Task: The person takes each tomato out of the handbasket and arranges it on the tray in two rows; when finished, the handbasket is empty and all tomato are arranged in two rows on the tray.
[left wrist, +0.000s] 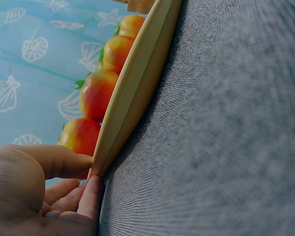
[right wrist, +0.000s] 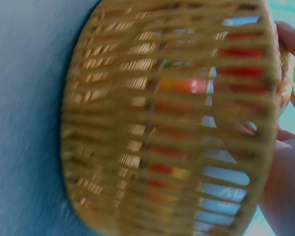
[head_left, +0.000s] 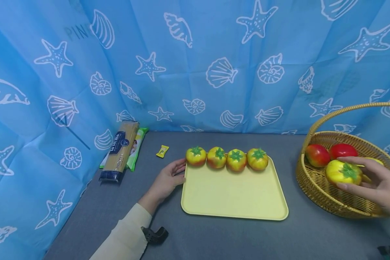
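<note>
My left hand (head_left: pixel 168 178) pinches the left rim of a pale yellow tray (head_left: pixel 234 195); in the left wrist view the thumb (left wrist: pixel 69 161) lies on one side of the rim, a finger on the other. Several yellow-red tomatoes (head_left: pixel 236 160) with green leafy tops stand in a row along the tray's far edge. At the right, my right hand (head_left: pixel 381 184) grips another tomato (head_left: pixel 342 172) between thumb and fingers, above the wicker basket (head_left: pixel 315 189). In the right wrist view the basket's side (right wrist: pixel 172 118) hides much of that hand.
Red mangoes (head_left: pixel 317 155) and a yellow fruit lie in the basket, whose tall handle (head_left: pixel 341 112) arches over it. At the left are a pasta pack (head_left: pixel 120 151), a green packet (head_left: pixel 136 148) and a small yellow wrapped sweet (head_left: pixel 163 151). A blue curtain hangs behind the table.
</note>
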A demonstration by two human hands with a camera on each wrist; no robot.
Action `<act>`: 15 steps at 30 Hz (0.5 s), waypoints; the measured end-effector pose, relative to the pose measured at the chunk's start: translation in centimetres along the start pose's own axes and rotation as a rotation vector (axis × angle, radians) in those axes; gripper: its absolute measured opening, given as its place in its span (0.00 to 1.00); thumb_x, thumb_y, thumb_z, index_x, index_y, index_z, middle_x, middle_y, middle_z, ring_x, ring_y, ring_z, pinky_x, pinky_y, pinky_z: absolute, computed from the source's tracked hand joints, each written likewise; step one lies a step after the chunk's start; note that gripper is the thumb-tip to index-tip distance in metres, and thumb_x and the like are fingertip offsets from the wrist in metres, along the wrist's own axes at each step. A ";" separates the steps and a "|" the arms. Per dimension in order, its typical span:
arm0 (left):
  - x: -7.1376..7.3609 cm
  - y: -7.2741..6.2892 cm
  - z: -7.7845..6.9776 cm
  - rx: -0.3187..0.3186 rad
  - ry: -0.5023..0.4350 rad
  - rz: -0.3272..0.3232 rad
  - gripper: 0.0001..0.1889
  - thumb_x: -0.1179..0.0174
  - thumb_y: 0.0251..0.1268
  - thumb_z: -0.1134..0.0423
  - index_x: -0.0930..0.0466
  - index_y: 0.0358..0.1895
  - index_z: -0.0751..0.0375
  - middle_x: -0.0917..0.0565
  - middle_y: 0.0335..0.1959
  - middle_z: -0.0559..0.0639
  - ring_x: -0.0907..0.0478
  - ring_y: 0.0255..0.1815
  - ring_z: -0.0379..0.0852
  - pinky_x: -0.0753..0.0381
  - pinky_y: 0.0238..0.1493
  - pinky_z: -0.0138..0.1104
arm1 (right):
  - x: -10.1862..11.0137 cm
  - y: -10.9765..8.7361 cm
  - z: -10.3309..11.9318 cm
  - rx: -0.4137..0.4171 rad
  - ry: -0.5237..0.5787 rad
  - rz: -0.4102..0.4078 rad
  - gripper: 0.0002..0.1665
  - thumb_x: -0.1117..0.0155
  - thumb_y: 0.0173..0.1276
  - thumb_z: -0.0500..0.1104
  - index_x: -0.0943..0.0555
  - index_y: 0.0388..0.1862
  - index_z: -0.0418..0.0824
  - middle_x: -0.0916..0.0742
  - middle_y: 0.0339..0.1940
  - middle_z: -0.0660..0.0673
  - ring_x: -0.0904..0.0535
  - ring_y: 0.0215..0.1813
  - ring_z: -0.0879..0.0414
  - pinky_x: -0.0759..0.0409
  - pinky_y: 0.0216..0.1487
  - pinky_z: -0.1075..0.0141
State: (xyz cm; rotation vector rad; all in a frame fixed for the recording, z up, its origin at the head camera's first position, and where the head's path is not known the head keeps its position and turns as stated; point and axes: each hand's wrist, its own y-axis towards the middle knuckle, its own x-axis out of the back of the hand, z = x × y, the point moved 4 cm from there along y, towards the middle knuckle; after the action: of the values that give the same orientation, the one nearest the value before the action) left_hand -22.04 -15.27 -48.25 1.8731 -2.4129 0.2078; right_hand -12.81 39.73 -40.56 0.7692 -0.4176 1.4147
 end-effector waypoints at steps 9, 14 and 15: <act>-0.1 -0.1 -0.1 -0.008 0.010 0.004 0.39 0.39 0.67 0.80 0.36 0.83 0.70 0.29 0.80 0.62 0.30 0.79 0.58 0.21 0.72 0.44 | -1.0 0.4 3.8 0.063 0.084 0.008 0.42 0.25 0.68 0.23 0.26 0.75 0.47 0.29 0.63 0.53 0.25 0.51 0.72 0.17 0.39 0.80; -0.1 -0.1 -0.2 0.001 0.007 -0.002 0.39 0.39 0.66 0.79 0.35 0.83 0.69 0.29 0.80 0.60 0.30 0.79 0.57 0.22 0.72 0.45 | -1.6 0.4 5.7 0.129 0.140 0.046 0.45 0.27 0.65 0.19 0.27 0.77 0.43 0.28 0.65 0.53 0.21 0.48 0.68 0.12 0.36 0.73; -0.1 -0.1 -0.2 0.002 0.007 -0.002 0.39 0.39 0.67 0.79 0.35 0.83 0.69 0.29 0.80 0.60 0.31 0.79 0.57 0.22 0.72 0.45 | -1.8 0.5 6.0 0.135 0.143 0.054 0.45 0.26 0.65 0.19 0.27 0.77 0.42 0.28 0.66 0.52 0.20 0.48 0.67 0.12 0.36 0.73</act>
State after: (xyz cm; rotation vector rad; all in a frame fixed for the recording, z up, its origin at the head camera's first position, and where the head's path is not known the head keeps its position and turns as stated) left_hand -21.96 -15.16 -48.08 1.8727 -2.4071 0.2161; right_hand -12.47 34.28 -37.53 0.7646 -0.2356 1.5495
